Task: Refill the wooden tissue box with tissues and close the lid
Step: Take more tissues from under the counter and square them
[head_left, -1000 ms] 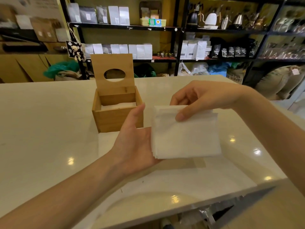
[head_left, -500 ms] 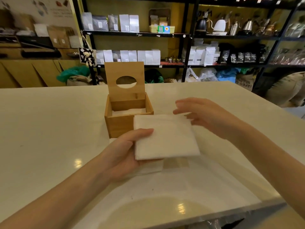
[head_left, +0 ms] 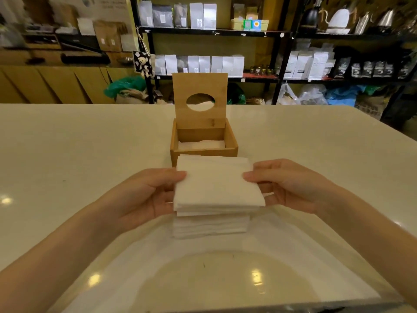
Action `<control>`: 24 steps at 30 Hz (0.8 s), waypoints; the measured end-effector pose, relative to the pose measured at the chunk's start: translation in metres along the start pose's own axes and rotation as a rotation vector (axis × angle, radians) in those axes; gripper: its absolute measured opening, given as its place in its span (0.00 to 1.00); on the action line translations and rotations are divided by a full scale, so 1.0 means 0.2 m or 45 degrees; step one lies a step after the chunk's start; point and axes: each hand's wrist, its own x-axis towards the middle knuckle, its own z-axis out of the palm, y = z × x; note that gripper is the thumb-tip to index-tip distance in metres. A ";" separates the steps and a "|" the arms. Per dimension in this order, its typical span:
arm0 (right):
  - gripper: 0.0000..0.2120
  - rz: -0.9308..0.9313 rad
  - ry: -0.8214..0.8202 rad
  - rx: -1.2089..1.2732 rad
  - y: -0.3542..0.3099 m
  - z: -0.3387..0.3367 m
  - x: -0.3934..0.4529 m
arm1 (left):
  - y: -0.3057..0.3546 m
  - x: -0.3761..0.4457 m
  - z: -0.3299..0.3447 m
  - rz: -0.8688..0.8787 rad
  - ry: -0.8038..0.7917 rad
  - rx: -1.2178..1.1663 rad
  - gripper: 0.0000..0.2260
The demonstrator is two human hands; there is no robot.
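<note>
A square wooden tissue box (head_left: 232, 144) stands mid-table. Its hinged lid (head_left: 178, 96), pierced by an oval hole, is upright at the back. A few white tissues lie low inside. Just in front of the box I hold a stack of white tissues (head_left: 215, 185) flat, slightly above the table. My left hand (head_left: 146, 195) grips its left edge, thumb on top. My right hand (head_left: 291, 186) grips its right edge the same way. Directly beneath the held stack, a second pile of tissues (head_left: 209, 225) rests on the table.
The cream glossy table (head_left: 67, 154) spreads wide on both sides of the box. Behind it stand black shelves (head_left: 279, 55) with bags, packets and kettles, and a wooden counter (head_left: 49, 84) at the far left.
The held stack has shifted from my left palm to a grip by both hands, centred in front of the box. My right hand came back onto its right edge. The view swung left.
</note>
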 end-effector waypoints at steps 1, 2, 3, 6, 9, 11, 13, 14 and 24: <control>0.13 0.019 0.004 -0.023 0.01 0.00 0.01 | 0.01 0.00 -0.01 0.009 0.021 0.096 0.16; 0.11 0.035 0.010 -0.048 0.01 0.00 0.01 | 0.01 0.00 -0.02 0.016 0.041 0.191 0.16; 0.11 0.045 0.018 -0.075 0.02 0.01 0.02 | 0.01 0.00 -0.03 0.022 0.064 0.284 0.16; 0.11 0.040 0.061 -0.153 0.04 0.01 0.05 | 0.01 0.00 -0.05 0.018 0.100 0.508 0.16; 0.11 0.035 0.103 -0.208 0.07 0.02 0.08 | 0.01 0.01 -0.07 -0.018 0.120 0.633 0.12; 0.08 0.009 0.126 -0.260 0.09 0.03 0.09 | 0.02 0.02 -0.09 -0.033 0.145 0.700 0.08; 0.03 -0.017 0.152 -0.338 0.10 0.04 0.09 | 0.02 0.03 -0.09 -0.056 0.173 0.787 0.05; 0.02 -0.023 0.166 -0.376 0.10 0.04 0.09 | 0.02 0.03 -0.09 -0.072 0.194 0.848 0.05; 0.35 -0.345 0.459 -1.161 0.16 -0.03 0.04 | -0.04 0.03 -0.16 0.432 0.560 1.533 0.25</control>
